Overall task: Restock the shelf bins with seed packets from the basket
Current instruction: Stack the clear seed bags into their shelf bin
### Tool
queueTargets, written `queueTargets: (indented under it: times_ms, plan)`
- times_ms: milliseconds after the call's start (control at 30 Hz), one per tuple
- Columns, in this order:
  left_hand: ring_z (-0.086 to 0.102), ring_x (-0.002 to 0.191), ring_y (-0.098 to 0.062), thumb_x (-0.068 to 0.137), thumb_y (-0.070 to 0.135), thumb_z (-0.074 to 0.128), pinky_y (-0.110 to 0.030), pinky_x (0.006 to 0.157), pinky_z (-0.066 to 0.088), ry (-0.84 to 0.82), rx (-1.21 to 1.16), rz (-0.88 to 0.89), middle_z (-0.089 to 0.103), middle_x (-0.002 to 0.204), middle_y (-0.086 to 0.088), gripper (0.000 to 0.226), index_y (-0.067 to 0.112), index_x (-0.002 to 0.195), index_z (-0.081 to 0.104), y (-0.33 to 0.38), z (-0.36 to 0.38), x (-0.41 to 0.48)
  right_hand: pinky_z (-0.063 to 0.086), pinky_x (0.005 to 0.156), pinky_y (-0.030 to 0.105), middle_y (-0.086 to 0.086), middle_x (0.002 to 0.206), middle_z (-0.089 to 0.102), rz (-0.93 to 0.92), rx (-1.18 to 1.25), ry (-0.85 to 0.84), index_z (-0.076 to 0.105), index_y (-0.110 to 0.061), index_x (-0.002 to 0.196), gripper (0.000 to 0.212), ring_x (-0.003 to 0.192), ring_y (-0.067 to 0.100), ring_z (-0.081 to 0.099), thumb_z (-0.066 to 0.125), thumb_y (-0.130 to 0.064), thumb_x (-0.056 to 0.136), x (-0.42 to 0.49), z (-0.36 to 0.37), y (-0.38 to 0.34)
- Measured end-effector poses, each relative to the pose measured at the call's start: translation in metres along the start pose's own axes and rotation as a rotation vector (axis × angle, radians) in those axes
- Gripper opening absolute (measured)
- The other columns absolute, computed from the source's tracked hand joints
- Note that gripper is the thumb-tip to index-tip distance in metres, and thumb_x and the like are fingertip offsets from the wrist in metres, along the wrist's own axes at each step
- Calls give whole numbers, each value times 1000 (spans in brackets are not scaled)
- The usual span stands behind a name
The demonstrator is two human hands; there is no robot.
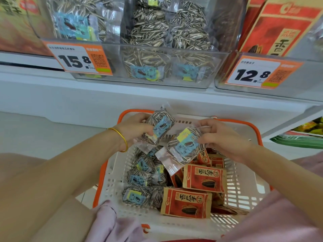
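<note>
A white basket [244, 194] with an orange rim sits in front of me, below the shelf. Inside lie several clear packets of striped seeds with blue labels [138, 194] on the left and several red paper packets [204, 179] on the right. My left hand [134, 128] grips one clear seed packet [160, 127] above the basket's far edge. My right hand [223, 137] pinches a second clear seed packet [185, 145] by its side, just above the red ones. On the shelf above, a clear bin [111, 49] is stacked with the same striped seed packets.
Price tags reading 15.8 [76, 59] and 12.8 [257, 72] hang on the bin fronts. A second bin at the right holds tall red packets [279, 27]. The white shelf edge [157, 95] juts out above the basket. A lower shelf with green packets [300, 137] shows at the right.
</note>
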State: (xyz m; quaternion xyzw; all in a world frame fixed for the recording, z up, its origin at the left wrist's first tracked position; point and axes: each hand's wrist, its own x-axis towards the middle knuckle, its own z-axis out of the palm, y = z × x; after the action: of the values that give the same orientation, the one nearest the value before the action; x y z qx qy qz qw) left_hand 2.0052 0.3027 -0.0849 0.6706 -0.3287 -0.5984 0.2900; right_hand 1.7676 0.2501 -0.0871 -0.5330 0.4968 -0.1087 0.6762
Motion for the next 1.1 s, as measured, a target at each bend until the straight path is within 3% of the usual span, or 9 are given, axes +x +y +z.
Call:
queueTargets:
  times_ms: [233,400,567,667,733,800,867,967,1100]
  plan:
    - [61,54,-5,85,-21,44,-14,45,44,-222,-131,-4,59,83,-7,34,10,97,51,1,9,-5,51,89,39,12,105,67,-52,106,-47,62,-10,103,30,93,24,64,60,9,81,0,5,-1]
    - [64,79,-17,76,-16,44,-20,54,51,-289,-214,36,65,96,-10,44,8,112,54,8,14,-14,52,88,42,17,107,67,-147,274,-25,64,-7,104,34,93,27,65,66,-8,70,0,12,-4]
    - [61,112,-26,77,6,63,-39,89,53,-462,-265,120,63,123,-12,54,13,129,49,9,23,-28,57,80,36,10,97,71,-314,273,63,68,-12,101,34,86,23,66,67,-15,67,-9,20,-14]
    - [65,103,-12,75,5,73,-24,83,54,-322,-109,263,69,111,-3,48,19,116,54,8,30,-32,57,78,37,5,98,69,-393,215,169,67,-19,104,37,89,22,67,69,-24,67,-16,28,-17]
    - [64,107,-15,63,22,80,-32,92,52,-257,-50,304,67,115,-3,66,18,123,51,9,32,-34,54,85,39,3,112,63,-372,160,239,59,-23,119,57,100,20,65,69,-40,66,-19,31,-16]
    - [63,108,-13,57,34,79,-35,95,50,-213,-5,347,66,117,0,73,23,123,50,13,32,-39,51,94,40,6,126,59,-286,267,123,46,-21,135,76,110,22,62,65,-52,69,-25,35,-13]
    - [63,102,-5,59,34,76,-25,89,52,-162,70,403,64,112,8,59,33,113,50,20,35,-46,50,96,40,10,131,58,-268,384,-68,39,-16,139,82,116,25,59,68,-54,72,-33,43,-13]
    - [54,104,2,55,43,72,-14,83,48,-85,212,514,52,115,12,68,39,113,38,33,36,-58,52,93,37,13,132,57,-319,488,-121,35,-16,141,96,119,27,57,81,-48,63,-40,56,-25]
    - [39,111,0,50,68,55,-6,85,36,-11,455,710,43,113,12,57,52,104,42,75,7,-75,52,93,38,7,120,66,-473,439,45,45,-16,134,73,110,23,63,77,-34,71,-53,63,-82]
